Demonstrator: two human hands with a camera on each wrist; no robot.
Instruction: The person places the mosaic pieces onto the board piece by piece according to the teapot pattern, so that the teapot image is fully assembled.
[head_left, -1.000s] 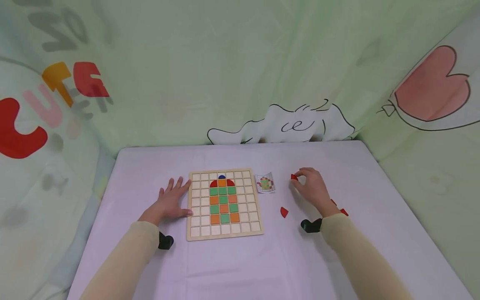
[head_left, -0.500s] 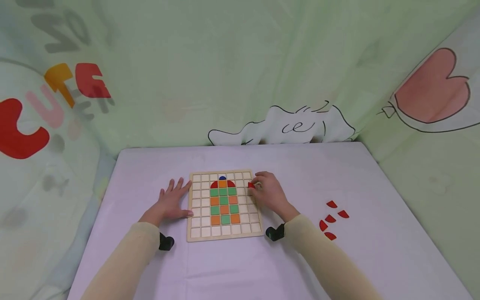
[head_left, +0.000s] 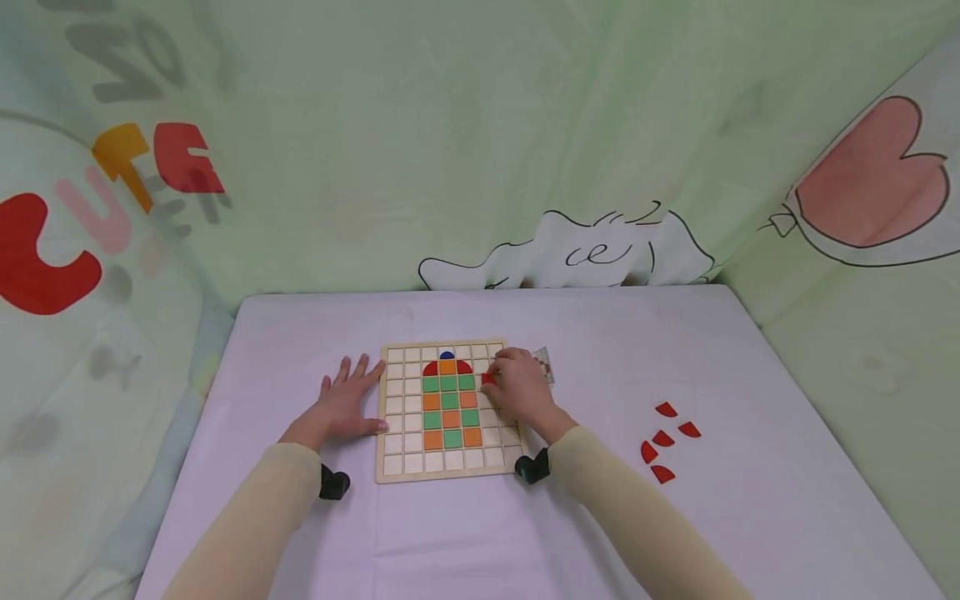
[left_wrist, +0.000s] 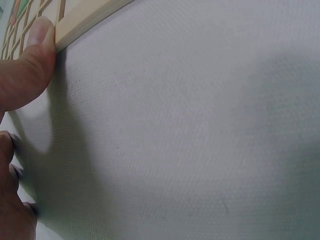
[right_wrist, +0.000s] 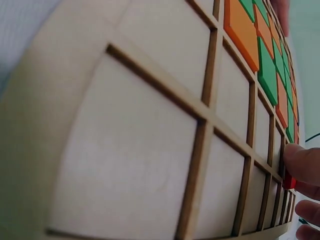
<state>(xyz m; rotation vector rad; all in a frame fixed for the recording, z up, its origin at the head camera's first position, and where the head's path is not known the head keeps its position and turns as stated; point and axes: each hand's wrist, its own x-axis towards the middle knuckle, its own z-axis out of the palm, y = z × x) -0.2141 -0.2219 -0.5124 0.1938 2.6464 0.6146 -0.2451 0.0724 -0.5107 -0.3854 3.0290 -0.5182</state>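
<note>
A square wooden grid board [head_left: 414, 462] lies on the table, with orange and green square tiles, two red quarter-round pieces and a blue half-round piece in its cells. My left hand [head_left: 347, 406] rests at the board's left side with fingers spread. In the left wrist view, its thumb [left_wrist: 37, 60] presses on the wooden rim. Over the right part of the grid, my right hand [head_left: 521, 387] pinches a red piece [head_left: 487, 379] between thumb and fingers. The right wrist view catches that red piece's edge [right_wrist: 289, 181] below the thumb, low over the cells; contact is unclear.
Several loose red quarter-round pieces [head_left: 662, 438] lie on the table to the right. A small picture card [head_left: 545, 364] beside the board is partly hidden by my right hand. Printed cloth [head_left: 337, 167] hangs behind the table.
My right hand has moved left from the table onto the board's right part, carrying the red piece. Its forearm now covers where another red piece lay. The left hand stays put.
</note>
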